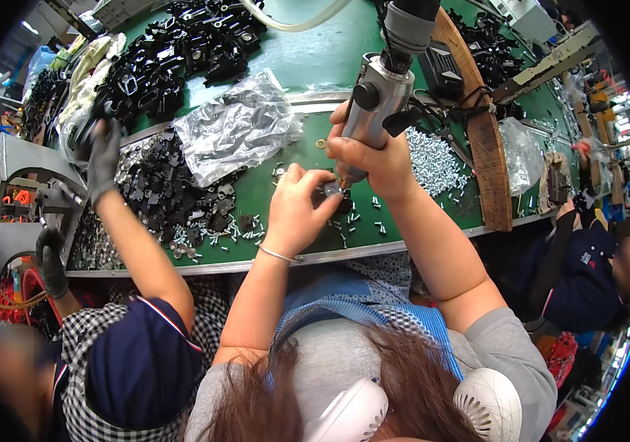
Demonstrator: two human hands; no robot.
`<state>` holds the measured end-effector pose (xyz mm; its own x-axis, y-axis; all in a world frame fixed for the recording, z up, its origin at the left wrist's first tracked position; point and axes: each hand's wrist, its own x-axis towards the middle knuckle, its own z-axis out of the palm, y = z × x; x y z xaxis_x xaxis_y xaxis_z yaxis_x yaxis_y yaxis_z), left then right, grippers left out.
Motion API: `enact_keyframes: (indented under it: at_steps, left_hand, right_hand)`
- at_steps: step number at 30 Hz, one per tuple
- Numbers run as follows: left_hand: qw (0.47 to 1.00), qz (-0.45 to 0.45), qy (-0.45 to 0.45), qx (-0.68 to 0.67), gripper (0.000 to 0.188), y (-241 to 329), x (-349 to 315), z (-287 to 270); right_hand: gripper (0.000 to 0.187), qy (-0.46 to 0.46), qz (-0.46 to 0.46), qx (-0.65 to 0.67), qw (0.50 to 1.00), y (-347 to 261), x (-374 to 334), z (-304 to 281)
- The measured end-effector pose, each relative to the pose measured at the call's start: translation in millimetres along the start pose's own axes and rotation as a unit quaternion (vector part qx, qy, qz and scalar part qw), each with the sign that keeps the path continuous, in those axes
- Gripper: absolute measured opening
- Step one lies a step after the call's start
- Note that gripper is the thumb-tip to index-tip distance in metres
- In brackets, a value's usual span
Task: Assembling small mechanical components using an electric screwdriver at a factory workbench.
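My right hand [374, 151] is wrapped round the grey metal body of a power screwdriver [382, 92], which hangs nose down. Its tip meets a small dark metal part [332, 189] at the green tabletop. With thumb and fingers, my left hand [296, 206] pinches that part from the left; the fingers hide much of it. Loose screws [354, 217] lie just right of and below the part. A small brass-coloured ring [320, 144] rests on the table above my left hand.
A heap of silver screws [433, 158] lies to the right, beside a curved wooden board [488, 155]. Black metal plates [164, 173] and a clear plastic bag [237, 129] are on the left. Black parts [175, 51] pile up behind. A co-worker's gloved hand [103, 162] reaches in at left.
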<state>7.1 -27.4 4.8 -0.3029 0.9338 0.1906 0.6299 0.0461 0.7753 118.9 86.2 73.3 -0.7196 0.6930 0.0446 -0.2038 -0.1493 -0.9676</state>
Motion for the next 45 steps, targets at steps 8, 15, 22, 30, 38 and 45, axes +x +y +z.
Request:
enact_keyframes:
  at_steps: [8, 15, 22, 30, 38, 45]
  left_hand:
    - [1.000, 0.001, 0.002, 0.003, 0.028, 2.0, -1.3, 2.3]
    - [1.000, -0.007, 0.027, 0.010, 0.028, 3.4, -5.6, 8.2]
    - [0.999, 0.033, 0.005, 0.008, 0.029, -2.5, -2.2, -2.0]
    - [0.997, -0.064, 0.001, -0.030, 0.025, -16.1, 6.9, -20.7]
    - [0.595, -0.263, 0.092, -0.754, 0.028, 5.3, -10.0, -26.7]
    - [0.724, -0.278, 0.035, -0.630, 0.035, 4.6, -32.2, -6.4]
  right_hand:
    - [0.045, 0.001, -0.039, -0.011, 0.999, -6.0, -3.1, 3.4]
    - [0.050, 0.080, -0.075, -0.068, 0.992, 4.6, -6.5, 7.9]
    - [0.051, -0.022, 0.009, -0.013, 1.000, 0.6, -2.7, -2.1]
    - [0.059, 0.048, -0.186, -0.030, 0.981, -19.2, -6.0, -24.7]
    - [0.066, 0.357, -0.343, -0.326, 0.805, -2.3, -27.6, -44.5]
    - [0.072, -0.009, 0.079, -0.236, 0.969, 29.5, -88.0, -1.7]
